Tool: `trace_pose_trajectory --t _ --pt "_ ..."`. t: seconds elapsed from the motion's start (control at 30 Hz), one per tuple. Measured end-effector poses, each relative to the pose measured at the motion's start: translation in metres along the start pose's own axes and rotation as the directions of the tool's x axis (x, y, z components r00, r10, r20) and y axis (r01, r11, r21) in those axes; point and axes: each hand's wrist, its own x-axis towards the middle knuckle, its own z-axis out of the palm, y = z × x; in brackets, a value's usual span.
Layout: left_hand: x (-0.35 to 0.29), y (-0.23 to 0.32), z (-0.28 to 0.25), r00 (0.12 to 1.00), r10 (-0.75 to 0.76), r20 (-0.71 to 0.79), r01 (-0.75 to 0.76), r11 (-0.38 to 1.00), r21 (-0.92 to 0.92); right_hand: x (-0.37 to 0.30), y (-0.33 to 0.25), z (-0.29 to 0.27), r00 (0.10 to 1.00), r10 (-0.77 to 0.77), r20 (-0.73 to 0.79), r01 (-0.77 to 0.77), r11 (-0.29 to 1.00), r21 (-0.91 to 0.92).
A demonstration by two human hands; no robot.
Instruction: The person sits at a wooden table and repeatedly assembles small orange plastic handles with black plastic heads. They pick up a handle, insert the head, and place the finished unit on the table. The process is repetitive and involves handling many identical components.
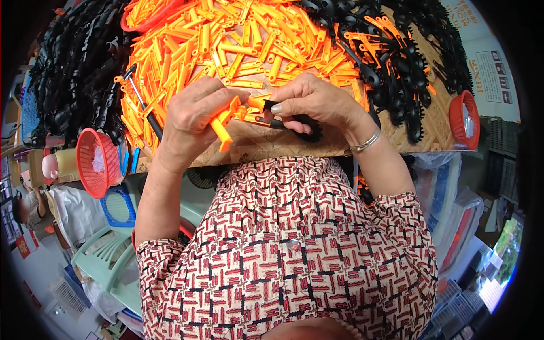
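My left hand is closed around an orange plastic piece, whose flat end sticks out below the fingers. Close to its right, my right hand pinches a black plastic part with a toothed round end. A second orange piece spans the small gap between the hands, its right end meeting black plastic at my right thumb. My fingers hide how these parts join. Both hands are just above the near edge of the patterned tabletop.
Loose orange pieces are heaped beyond my hands. Black toothed parts lie at the right, and more black parts at the left. A black-handled hammer rests beside my left wrist. Red baskets stand at both table ends.
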Motion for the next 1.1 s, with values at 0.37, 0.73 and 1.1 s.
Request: trace_pose_trajectory --t 0.37,0.73,1.1 --pt "-0.021 0.014 0.021 0.998 0.030 -0.057 -0.017 0.976 0.218 -0.006 0.000 0.016 0.972 -0.233 -0.031 0.198 0.883 -0.426" --pt "-0.026 0.004 0.013 0.988 -0.110 0.107 0.122 0.987 -0.107 -0.004 0.014 0.017 0.892 -0.450 0.033 0.324 0.588 -0.741" --pt "-0.019 0.007 -0.004 0.997 -0.061 0.043 0.064 0.995 -0.080 -0.008 0.019 0.009 0.999 0.038 -0.030 -0.035 0.995 0.099"
